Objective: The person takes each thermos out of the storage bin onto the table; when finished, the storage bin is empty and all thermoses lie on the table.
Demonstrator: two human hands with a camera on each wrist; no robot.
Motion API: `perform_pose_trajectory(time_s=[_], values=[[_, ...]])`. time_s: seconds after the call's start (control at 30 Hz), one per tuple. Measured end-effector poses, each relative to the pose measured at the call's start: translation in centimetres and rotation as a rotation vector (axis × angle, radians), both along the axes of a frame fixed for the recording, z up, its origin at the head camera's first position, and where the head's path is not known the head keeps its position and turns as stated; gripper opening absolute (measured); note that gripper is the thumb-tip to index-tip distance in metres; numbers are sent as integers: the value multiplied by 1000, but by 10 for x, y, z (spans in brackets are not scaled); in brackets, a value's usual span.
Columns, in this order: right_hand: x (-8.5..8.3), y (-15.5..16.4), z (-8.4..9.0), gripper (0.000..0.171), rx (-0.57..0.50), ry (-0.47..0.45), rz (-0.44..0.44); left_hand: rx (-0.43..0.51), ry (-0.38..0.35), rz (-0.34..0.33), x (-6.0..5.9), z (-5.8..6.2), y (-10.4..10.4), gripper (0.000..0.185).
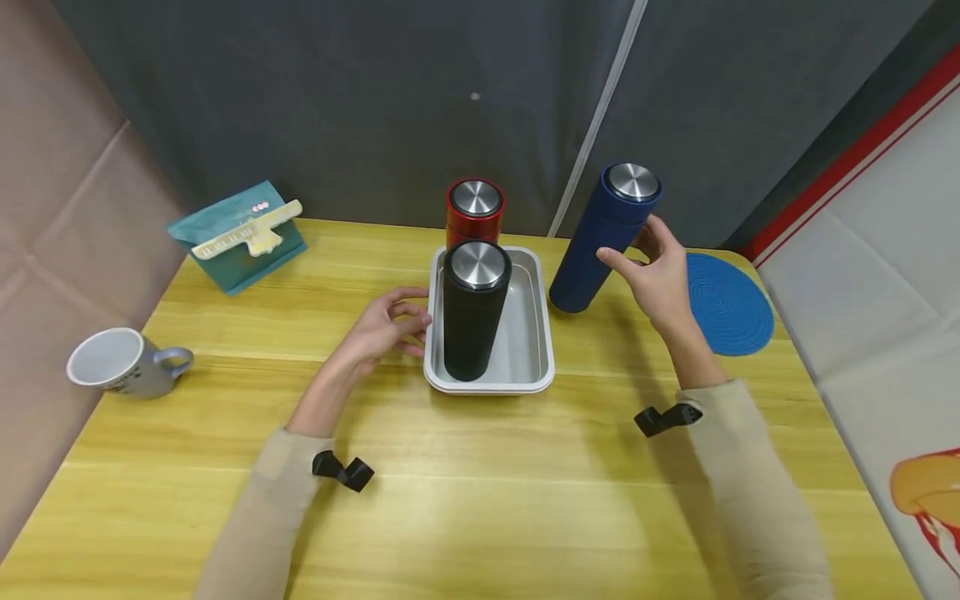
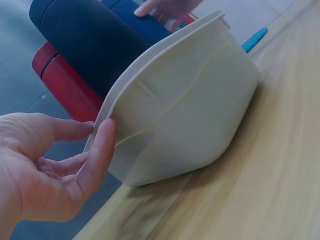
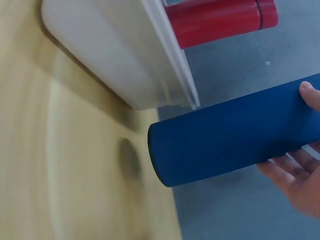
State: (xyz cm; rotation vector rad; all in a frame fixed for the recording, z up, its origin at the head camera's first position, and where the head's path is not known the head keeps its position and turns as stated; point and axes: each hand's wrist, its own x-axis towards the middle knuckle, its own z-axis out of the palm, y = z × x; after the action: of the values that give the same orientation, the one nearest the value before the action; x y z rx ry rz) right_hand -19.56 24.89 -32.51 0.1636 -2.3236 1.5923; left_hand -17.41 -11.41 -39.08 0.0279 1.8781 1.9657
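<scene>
In the head view my right hand point(image 1: 660, 273) grips a blue vacuum flask point(image 1: 596, 246) with a steel-topped lid, thumb on the near side. The flask tilts right, beside the tray; in the right wrist view its base hangs over the table, above a dark shadow. My left hand point(image 1: 382, 327) is at the left side of a deep whitish tray point(image 1: 546, 350), its thumb and a finger point(image 2: 103, 152) pinching the rim in the left wrist view. A black flask point(image 1: 472, 325) stands in the tray. Behind it a red flask point(image 1: 475, 212) shows, its lower part hidden.
A grey mug point(image 1: 138, 367) sits at the left table edge. Behind it stands a teal pouch point(image 1: 225, 212) with a cream clip point(image 1: 251, 233). A round blue mat point(image 1: 731, 304) lies right of my right hand. A dark partition point(image 1: 360, 108) rises behind the table.
</scene>
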Motion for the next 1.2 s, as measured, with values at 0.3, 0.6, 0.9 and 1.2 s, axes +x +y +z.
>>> perform_pose_trajectory(time_s=[0.3, 0.6, 0.9, 1.2], values=[[-5, -9, -19, 62, 11, -45, -13, 12, -11, 6, -1, -1, 1, 48], [-5, -10, -22, 63, 13, -66, -11, 21, -11, -2, -1, 0, 1, 48], [-8, -9, -27, 61, 26, -43, -7, 26, -4, -17, -1, -1, -1, 49], [-10, -13, -30, 62, -17, -28, -8, 25, 8, -22, -1, -3, -3, 49]])
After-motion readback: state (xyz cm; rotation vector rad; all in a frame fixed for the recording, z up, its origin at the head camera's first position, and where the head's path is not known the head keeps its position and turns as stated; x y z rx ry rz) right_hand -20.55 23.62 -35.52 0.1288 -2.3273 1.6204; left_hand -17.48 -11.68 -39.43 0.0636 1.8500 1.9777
